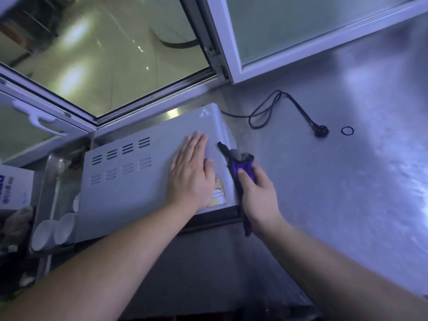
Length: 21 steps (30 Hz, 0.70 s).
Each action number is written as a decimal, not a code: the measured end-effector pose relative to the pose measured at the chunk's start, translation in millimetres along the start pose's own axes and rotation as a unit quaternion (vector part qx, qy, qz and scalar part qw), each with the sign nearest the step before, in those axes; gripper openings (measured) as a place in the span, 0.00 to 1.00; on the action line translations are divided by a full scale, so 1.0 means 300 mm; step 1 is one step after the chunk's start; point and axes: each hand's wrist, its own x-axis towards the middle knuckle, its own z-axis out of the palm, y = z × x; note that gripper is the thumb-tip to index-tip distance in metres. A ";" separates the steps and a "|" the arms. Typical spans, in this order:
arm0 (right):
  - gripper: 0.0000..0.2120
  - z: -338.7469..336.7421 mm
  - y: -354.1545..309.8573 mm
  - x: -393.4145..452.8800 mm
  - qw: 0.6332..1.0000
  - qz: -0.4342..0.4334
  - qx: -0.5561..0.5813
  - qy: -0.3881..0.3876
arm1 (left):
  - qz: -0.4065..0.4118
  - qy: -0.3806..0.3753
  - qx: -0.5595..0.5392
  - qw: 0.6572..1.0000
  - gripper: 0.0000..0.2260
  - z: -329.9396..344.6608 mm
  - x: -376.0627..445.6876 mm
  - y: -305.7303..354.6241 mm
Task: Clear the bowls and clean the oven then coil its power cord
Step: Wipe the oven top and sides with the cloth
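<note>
The grey oven stands on the steel counter, seen from above, with vent slots across its top. My left hand lies flat and open on the oven's top near its right edge. My right hand grips a dark blue cloth pressed against the oven's right side. The black power cord trails loose from the oven's back corner across the counter and ends in a plug. White bowls lie in a metal tray left of the oven.
The steel counter stretches to the right. A small black ring lies beside the plug. An open white-framed window runs along the back. A white box sits at the far left.
</note>
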 end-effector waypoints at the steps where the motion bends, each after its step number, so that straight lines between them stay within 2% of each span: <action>1: 0.13 -0.014 0.017 -0.044 1.000 0.007 0.003 -0.003 | -0.002 -0.003 -0.002 1.000 0.27 -0.002 0.001 0.002; 6: 0.13 -0.077 0.056 -0.228 0.999 0.031 0.010 -0.025 | -0.011 -0.036 -0.013 0.999 0.28 -0.021 0.010 0.011; 9: 0.14 -0.098 0.058 -0.246 0.997 0.053 0.002 -0.050 | -0.027 -0.046 -0.021 0.998 0.26 -0.045 0.036 0.011; 13: 0.17 -0.090 0.032 -0.167 0.995 0.068 -0.035 -0.057 | -0.026 -0.012 -0.021 0.999 0.23 -0.040 0.082 0.029; 16: 0.11 -0.067 -0.003 -0.078 0.993 0.099 -0.015 -0.057 | -0.010 -0.033 -0.013 0.999 0.27 -0.001 0.080 0.020; 19: 0.16 -0.023 -0.036 0.039 0.995 0.092 -0.041 -0.025 | -0.014 -0.011 -0.011 1.000 0.28 0.014 0.080 0.010; 21: 0.17 0.019 -0.056 0.147 0.996 0.066 -0.064 -0.008 | -0.012 -0.002 -0.010 1.000 0.27 0.013 0.080 0.008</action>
